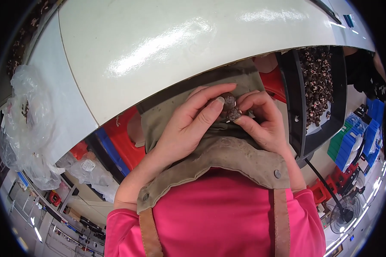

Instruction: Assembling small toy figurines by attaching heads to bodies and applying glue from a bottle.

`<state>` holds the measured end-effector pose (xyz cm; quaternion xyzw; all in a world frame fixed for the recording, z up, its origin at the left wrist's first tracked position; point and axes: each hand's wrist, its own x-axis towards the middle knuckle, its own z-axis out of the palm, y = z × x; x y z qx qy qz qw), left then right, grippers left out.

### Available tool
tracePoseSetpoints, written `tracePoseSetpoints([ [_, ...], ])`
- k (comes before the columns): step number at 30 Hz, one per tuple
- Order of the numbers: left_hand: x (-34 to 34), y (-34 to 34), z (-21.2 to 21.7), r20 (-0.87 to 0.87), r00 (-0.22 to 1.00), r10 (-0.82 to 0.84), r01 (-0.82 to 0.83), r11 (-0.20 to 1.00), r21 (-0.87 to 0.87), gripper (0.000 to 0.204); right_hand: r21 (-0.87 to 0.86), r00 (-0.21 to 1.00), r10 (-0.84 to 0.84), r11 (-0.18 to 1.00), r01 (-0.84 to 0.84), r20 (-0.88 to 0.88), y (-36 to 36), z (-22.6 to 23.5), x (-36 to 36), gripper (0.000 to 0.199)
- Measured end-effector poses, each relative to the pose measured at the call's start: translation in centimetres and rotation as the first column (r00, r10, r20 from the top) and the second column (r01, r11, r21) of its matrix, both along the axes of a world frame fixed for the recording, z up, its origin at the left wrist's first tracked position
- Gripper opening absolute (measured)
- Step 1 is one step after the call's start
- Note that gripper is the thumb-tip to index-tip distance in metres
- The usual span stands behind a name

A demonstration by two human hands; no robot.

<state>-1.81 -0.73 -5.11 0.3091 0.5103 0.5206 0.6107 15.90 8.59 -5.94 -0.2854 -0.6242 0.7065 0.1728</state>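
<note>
Dark brown, lumpy piece with small pale bits (233,112) is held between the person's two hands, above the lap and just off the near edge of the table. At the far left, a crumpled clear plastic bag (32,124) lies against the end of the white, glossy-topped table (158,25), whose surface curves across the upper view. Farther right, a bright red plastic seat (125,135) shows below the table's edge. Next comes the bare left hand (195,118), its thumb and fingers closed on the upper left part of the piece. An olive-grey cloth apron (218,155) spreads beneath, over a bright pink shirt (214,214). On the other side of the piece, the bare right hand (261,118) grips its lower right part between thumb and forefinger, the other fingers curled. Beyond this hand stands a black, straight-walled tray (292,81) with many small dark brown pieces with pale pink bits (317,81). Near the right rim are a black round-caged fan (344,214) and blue plastic bins (346,150).
</note>
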Motion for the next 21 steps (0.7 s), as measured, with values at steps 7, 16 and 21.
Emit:
tracePoseSetpoints([
  [7, -0.05, 0.09, -0.10, -0.007, 1.000, -0.012, 0.012, 1.000, -0.019, 0.036, 0.042, 0.997, -0.056, 0.997, 0.059, -0.058, 0.05, -0.51, -0.28, 0.024],
  [16, 0.46, -0.13, 0.35, 0.129, 0.990, 0.051, -0.039, 0.995, -0.092, 0.032, 0.078, 0.998, -0.045, 0.996, 0.048, -0.039, 0.00, -0.36, -0.07, 0.020],
  [21, 0.52, -0.29, 0.51, 0.128, 0.989, 0.074, -0.061, 0.993, -0.103, 0.030, 0.060, 0.999, 0.047, 0.997, -0.048, 0.027, 0.07, 0.29, -0.03, 0.017],
])
